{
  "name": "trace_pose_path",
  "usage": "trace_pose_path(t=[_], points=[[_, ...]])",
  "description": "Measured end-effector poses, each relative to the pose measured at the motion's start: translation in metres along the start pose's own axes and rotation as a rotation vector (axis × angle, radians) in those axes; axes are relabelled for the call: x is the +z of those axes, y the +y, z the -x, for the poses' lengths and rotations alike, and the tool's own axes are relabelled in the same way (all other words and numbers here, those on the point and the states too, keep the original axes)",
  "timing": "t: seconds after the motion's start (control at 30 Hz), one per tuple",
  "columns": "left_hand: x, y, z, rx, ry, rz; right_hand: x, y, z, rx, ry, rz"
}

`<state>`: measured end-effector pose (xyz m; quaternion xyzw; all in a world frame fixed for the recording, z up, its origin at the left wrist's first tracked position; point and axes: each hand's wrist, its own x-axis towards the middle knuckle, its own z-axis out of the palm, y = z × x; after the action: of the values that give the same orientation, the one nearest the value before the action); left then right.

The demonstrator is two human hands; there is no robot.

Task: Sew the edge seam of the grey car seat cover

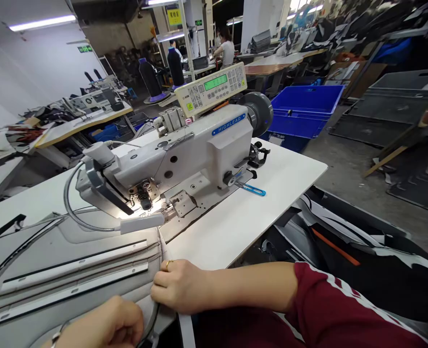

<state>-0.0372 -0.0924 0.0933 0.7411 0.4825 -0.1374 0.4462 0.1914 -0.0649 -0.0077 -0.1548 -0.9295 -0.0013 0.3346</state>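
Note:
A grey padded fabric panel (pixel 101 282) with white strips and dark piping lies on the left of the white sewing table, its far part under the head of a sewing machine (pixel 185 150). My right hand (pixel 181 285), with a ring on one finger, pinches the panel's right edge just in front of the machine bed. Lower down, my left hand (pixel 105 321) rests over the panel's near part with its fingers curled in; whatever is between them is hidden. The lamp's grey handle (pixel 141 224) hangs close above the panel, and light falls around the needle area.
Blue thread snips (pixel 250 188) lie on the table by the machine's base. Two black thread cones (pixel 149 79) stand behind. Blue crates (pixel 304 108) are beyond the table's right end, and dark and white cut pieces (pixel 344 241) are heaped at right. A person (pixel 226 50) sits farther back.

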Motion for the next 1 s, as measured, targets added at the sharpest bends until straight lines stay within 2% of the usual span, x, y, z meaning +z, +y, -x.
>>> trace_pose_path(t=[0.03,0.07,0.13,0.17,0.23,0.3,0.4,0.53,0.67,0.8,1.0], points=[[-0.009,0.003,-0.01,0.068,0.085,-0.061,0.007,0.003,-0.001,-0.022,-0.006,-0.004],[-0.016,0.004,-0.023,0.154,0.246,-0.139,0.011,0.005,-0.001,-0.042,-0.016,-0.01],[-0.024,-0.003,-0.05,0.319,0.663,-0.377,0.009,0.005,0.002,-0.051,-0.067,-0.018],[-0.023,-0.009,-0.063,0.359,0.804,-0.482,0.003,0.004,0.006,-0.032,-0.101,-0.027],[-0.013,-0.022,-0.081,0.383,0.951,-0.633,-0.015,0.003,0.016,0.052,-0.172,-0.081],[-0.002,-0.029,-0.089,0.381,0.991,-0.692,-0.032,0.004,0.026,0.111,-0.233,-0.161],[0.009,-0.028,-0.086,0.371,0.997,-0.713,-0.04,0.004,0.033,0.044,-0.275,-0.177],[0.008,-0.022,-0.083,0.375,1.0,-0.73,-0.02,0.004,0.027,-0.096,-0.245,-0.069],[0.007,-0.026,-0.088,0.39,1.001,-0.754,-0.004,0.009,0.018,-0.169,-0.181,-0.026],[0.005,-0.032,-0.096,0.423,1.033,-0.774,-0.002,0.019,0.011,-0.222,-0.175,-0.004],[-0.004,-0.033,-0.102,0.482,1.055,-0.734,-0.001,0.029,0.0,-0.293,-0.244,0.017]])
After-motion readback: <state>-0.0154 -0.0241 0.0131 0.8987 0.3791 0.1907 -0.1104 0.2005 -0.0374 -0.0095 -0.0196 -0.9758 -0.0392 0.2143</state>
